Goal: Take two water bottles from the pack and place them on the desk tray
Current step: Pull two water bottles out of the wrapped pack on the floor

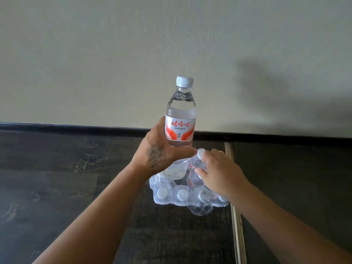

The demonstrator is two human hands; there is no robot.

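Observation:
A clear water bottle with a white cap and a red-and-white label is held upright above the pack, with my left hand shut around its lower half. The shrink-wrapped pack of bottles sits on the dark floor below, its white caps showing through torn plastic. My right hand is closed on the neck of a second bottle, which tilts partly out of the pack. No desk tray is in view.
A pale wall rises behind the pack above a black baseboard. A light metal strip runs across the dark wood-look floor just right of the pack.

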